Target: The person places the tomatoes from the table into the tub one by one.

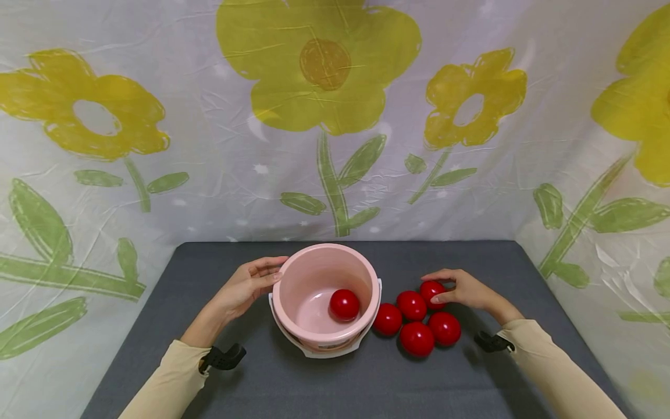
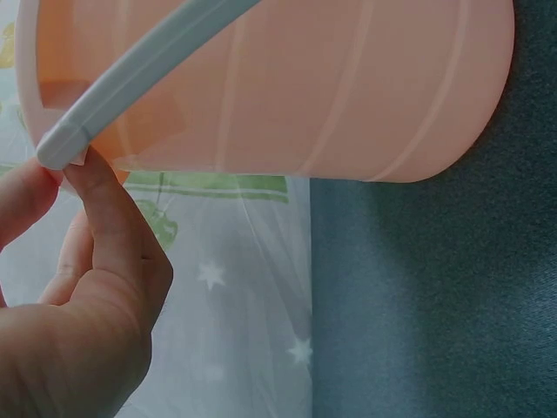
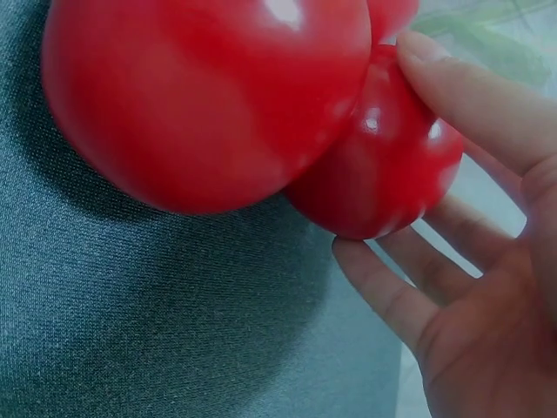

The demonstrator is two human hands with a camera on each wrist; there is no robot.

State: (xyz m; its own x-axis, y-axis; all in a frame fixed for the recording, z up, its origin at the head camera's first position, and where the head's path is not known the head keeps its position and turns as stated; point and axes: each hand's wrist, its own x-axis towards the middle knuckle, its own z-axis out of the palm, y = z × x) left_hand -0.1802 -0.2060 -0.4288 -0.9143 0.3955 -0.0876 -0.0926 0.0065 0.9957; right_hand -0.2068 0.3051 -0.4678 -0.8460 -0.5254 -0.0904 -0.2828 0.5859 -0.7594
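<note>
With twelve straight ahead of me, I start at the left, where the dark table (image 1: 251, 390) leaves open room at seven to nine o'clock of the pink bucket (image 1: 298, 285). My left hand (image 1: 239, 295) comes in at about nine to ten o'clock, thumb and fingers pinching the bucket's rim beside the end of the white handle (image 1: 330, 352). That handle hangs down on the six o'clock side, leaving the mouth uncovered. The table's far edge lies behind the bucket at twelve, with the flowered cloth (image 1: 235, 192) beyond it.

Inside, one red ball (image 1: 344, 305) rests on the bottom, toward three o'clock, with plenty of bare floor to its left. So I count one in the bucket and five more red balls (image 1: 417, 339) outside, clustered at three to four o'clock of it. The nearest is just beside the bucket's wall; whether they touch I cannot tell.

My right hand (image 1: 467, 288) grasps the ball at one o'clock of the cluster between thumb and fingertips; its neighbours crowd it from seven to nine. Past my wrist, at three o'clock, more tabletop runs to the right edge.
</note>
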